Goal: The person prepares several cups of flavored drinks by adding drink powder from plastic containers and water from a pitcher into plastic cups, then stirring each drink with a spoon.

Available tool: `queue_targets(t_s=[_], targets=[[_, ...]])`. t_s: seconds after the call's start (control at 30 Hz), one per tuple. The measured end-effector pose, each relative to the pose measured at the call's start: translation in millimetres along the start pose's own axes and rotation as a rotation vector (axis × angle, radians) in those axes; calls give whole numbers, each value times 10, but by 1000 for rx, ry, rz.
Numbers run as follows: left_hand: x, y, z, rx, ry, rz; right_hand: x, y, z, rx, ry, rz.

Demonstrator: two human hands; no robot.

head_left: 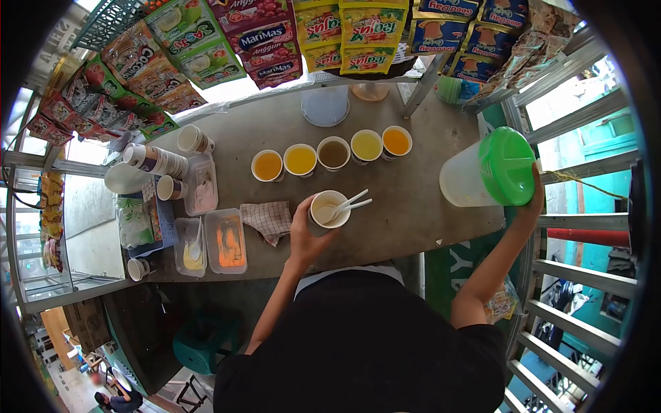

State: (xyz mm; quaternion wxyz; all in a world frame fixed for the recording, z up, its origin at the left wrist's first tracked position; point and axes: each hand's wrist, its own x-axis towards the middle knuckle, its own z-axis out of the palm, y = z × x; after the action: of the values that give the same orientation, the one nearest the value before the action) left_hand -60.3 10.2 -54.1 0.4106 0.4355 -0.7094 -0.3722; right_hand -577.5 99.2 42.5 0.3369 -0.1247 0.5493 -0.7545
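Note:
My left hand is wrapped around a paper cup with two white plastic spoons leaning in it. Over at the right, my right hand grips the far side of a translucent plastic pitcher with a green lid; part of its fingers is hidden behind the lid. Beyond the held cup stand several filled paper cups in a row: an orange drink, a yellow one, a brown one, a pale yellow one and another orange one.
Left on the counter are a checked cloth, a tub with orange powder, a tub with yellow powder and a spoon, a pink-tinged tub and stacked paper cups. Drink sachets hang overhead. A whitish container stands behind.

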Motion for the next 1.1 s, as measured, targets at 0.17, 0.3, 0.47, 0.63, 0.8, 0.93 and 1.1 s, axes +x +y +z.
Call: queue_targets(t_s=[0.17,0.3,0.47,0.63,0.8,0.93,1.1], targets=[[125,-42,108,-19,-52,-17,-300,-54,287,-131,-32,-14],[149,-5,141,-65,-169,-38,-674,60,762,-293,-87,-131],[86,-103,272,-124,-240,-12,-1125,130,1279,-408,-123,-263],[84,-110,387,-267,-325,-45,-1412,-47,1528,-418,-245,-377],[116,-45,503,-403,-397,-15,-1619,-161,1676,-575,-290,-644],[149,30,629,-456,-411,35,-1720,-189,1757,-647,-325,-701],[191,99,686,-436,-453,97,-1864,-166,1843,-767,-382,-706]])
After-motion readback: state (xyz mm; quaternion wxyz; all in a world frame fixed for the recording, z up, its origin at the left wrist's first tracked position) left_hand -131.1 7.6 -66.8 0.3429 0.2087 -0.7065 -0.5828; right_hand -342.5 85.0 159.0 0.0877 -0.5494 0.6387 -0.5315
